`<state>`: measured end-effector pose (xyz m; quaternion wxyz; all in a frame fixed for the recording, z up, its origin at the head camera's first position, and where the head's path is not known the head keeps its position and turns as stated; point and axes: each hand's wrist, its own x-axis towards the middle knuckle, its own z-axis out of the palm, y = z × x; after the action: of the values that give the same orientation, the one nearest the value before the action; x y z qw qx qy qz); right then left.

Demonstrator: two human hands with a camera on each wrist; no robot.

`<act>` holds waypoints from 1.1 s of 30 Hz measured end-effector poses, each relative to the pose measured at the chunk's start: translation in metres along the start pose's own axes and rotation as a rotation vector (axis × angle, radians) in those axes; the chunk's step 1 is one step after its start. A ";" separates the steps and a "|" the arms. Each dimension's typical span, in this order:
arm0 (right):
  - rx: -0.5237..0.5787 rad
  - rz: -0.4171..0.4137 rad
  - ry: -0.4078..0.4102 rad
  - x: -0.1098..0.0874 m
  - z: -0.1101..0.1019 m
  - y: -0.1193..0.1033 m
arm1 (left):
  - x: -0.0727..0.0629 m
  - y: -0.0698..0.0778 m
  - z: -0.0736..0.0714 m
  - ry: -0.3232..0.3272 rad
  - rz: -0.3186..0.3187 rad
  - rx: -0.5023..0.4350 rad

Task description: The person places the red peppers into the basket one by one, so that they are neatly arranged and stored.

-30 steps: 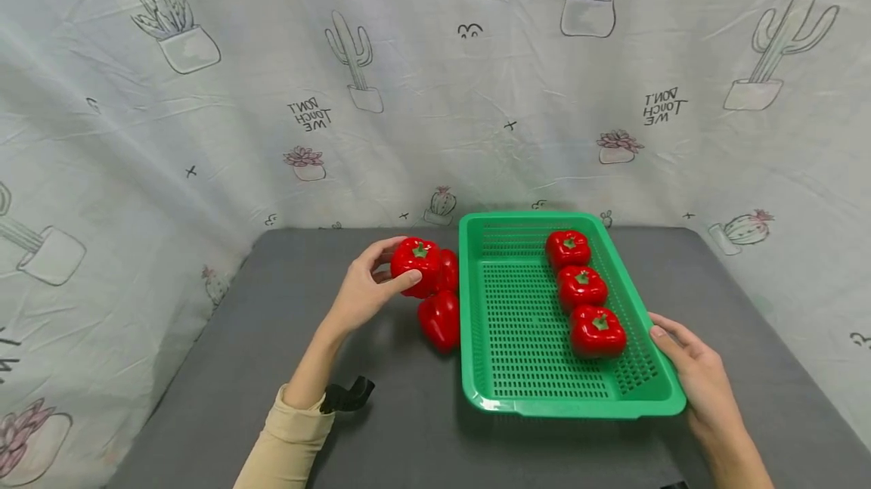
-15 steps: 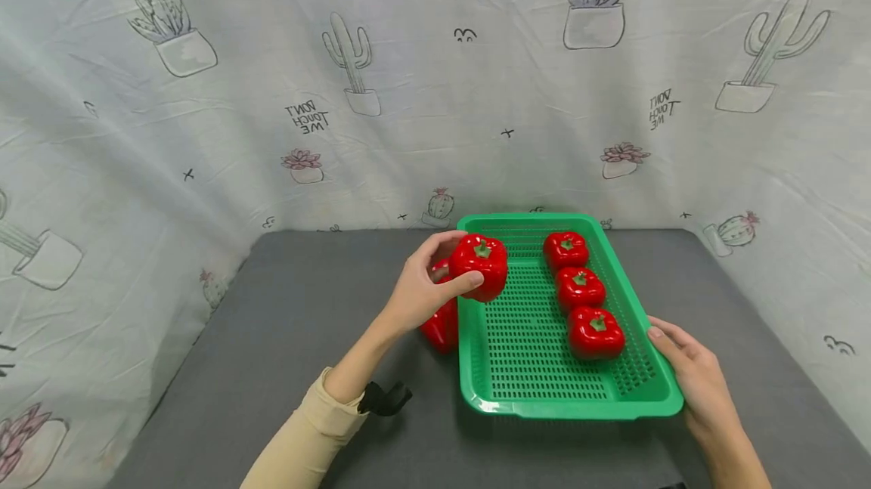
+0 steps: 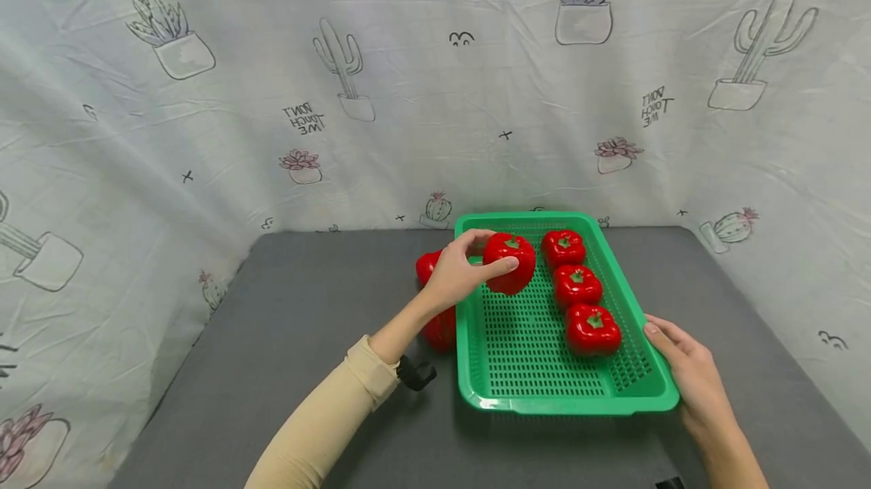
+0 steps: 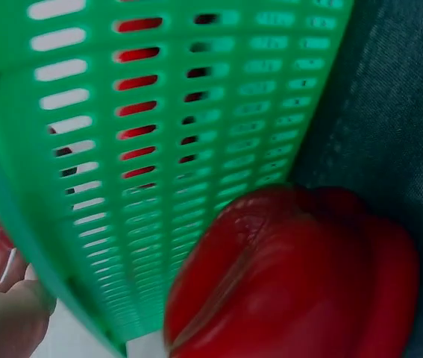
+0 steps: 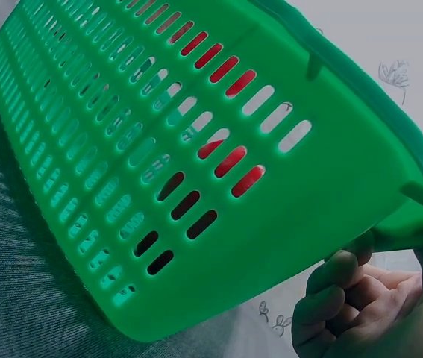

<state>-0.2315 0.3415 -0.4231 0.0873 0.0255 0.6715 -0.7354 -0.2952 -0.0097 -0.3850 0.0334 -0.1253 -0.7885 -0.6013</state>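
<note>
My left hand (image 3: pixel 454 271) holds a red bell pepper (image 3: pixel 509 266) with a green stem above the left part of a green plastic basket (image 3: pixel 500 404). In the left wrist view that hand (image 4: pixel 6 317) shows beyond the basket's rim, partly cut off. My right hand (image 3: pixel 694 376) grips the basket's right rim, thumb on top; the right wrist view shows its curled fingers (image 5: pixel 330 287) beneath the rim. Inside the basket, along its right side, sit three red bell peppers (image 3: pixel 577 286) in a row. Outside the left wall lie more red peppers (image 3: pixel 441 332), partly hidden behind my left forearm.
A grey cloth-covered table (image 3: pixel 306 307) carries everything. Behind it hangs a pale curtain (image 3: pixel 408 96) printed with potted cacti. A black strap (image 3: pixel 415 373) is at my left wrist.
My left hand has lifted the pepper from beside the basket and carried it right, over the left rim to above the basket floor. The right hand keeps its hold on the rim.
</note>
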 end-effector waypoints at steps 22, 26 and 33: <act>-0.025 -0.015 0.008 0.000 -0.001 0.000 | 0.056 -0.018 0.027 0.010 -0.120 0.108; 0.001 -0.013 -0.005 0.000 0.000 0.001 | 0.062 -0.020 0.029 -0.010 -0.139 0.163; -0.005 -0.017 0.005 0.000 0.001 0.001 | 0.066 -0.023 0.035 -0.058 -0.191 0.181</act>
<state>-0.2309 0.3409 -0.4239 0.0796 0.0215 0.6738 -0.7343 -0.3613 0.0281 -0.4029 -0.0354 -0.0635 -0.8484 -0.5243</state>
